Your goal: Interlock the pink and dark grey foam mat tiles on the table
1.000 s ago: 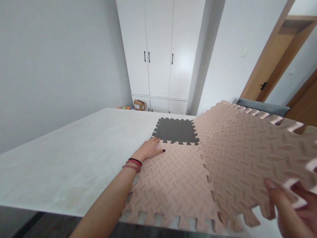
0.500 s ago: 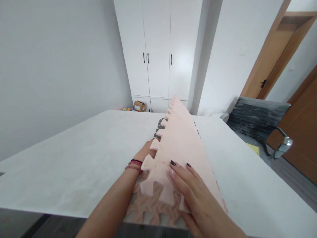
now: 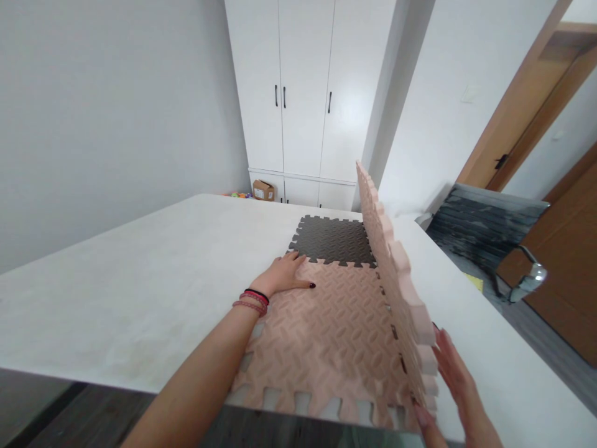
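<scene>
A pink foam mat tile (image 3: 336,323) with a raised diamond-like tread and jigsaw edges lies flat at the table's near edge. Beyond it lies a dark grey foam tile (image 3: 331,239), and their edges meet. My left hand (image 3: 286,274) rests flat and spread on the left edge of the pink tile, close to the seam. Along the right side another pink foam tile (image 3: 396,280) stands almost upright, its toothed edge up. My right hand (image 3: 454,367) holds its near lower end, fingers on the outer side and thumb at the inner corner.
The white table (image 3: 140,292) stretches left and right of the mats. Off its right side stands a dark chair (image 3: 485,221) with a metal armrest. A cardboard box (image 3: 263,190) sits beyond the far edge, before white cabinets (image 3: 303,93).
The upper pink tile, lying over the others before, has swung up to the right, uncovering the lower pink and grey tiles. My right hand moved from its top to its outer right side.
</scene>
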The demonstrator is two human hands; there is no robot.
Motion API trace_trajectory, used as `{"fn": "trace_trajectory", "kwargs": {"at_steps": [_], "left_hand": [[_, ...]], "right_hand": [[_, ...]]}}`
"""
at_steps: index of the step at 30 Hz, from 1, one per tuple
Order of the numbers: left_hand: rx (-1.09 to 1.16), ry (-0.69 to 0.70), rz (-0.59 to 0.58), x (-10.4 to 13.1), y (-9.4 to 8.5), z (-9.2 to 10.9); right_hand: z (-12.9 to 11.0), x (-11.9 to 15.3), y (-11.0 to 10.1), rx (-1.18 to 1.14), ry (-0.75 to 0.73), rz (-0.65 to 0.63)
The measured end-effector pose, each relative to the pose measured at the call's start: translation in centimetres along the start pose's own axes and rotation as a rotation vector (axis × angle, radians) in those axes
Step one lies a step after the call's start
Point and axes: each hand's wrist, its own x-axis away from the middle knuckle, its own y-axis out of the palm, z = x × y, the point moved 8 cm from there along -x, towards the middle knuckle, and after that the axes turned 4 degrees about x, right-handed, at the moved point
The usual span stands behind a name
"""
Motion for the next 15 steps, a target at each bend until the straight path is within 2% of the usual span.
{"fn": "trace_trajectory", "kwargs": {"at_steps": [4, 8, 12, 15], "left_hand": [[-0.016, -0.01, -0.035, 0.0, 0.4, -0.2], [-0.024, -0.022, -0.063, 0.1, 0.7, -0.4], [-0.019, -0.039, -0.084, 0.0, 1.1, -0.6], [-0.015, -0.058, -0.111, -0.1, 1.5, -0.8]], "right_hand": [[0.4, 0.1, 1.9, -0.023, 0.071, 0.036], [2.6, 0.6, 2.6, -0.064, 0.23, 0.024], [6.0, 1.2, 0.6, -0.07, 0.43, 0.043], [8.1, 1.5, -1.4, -0.072, 0.426, 0.069]]}}
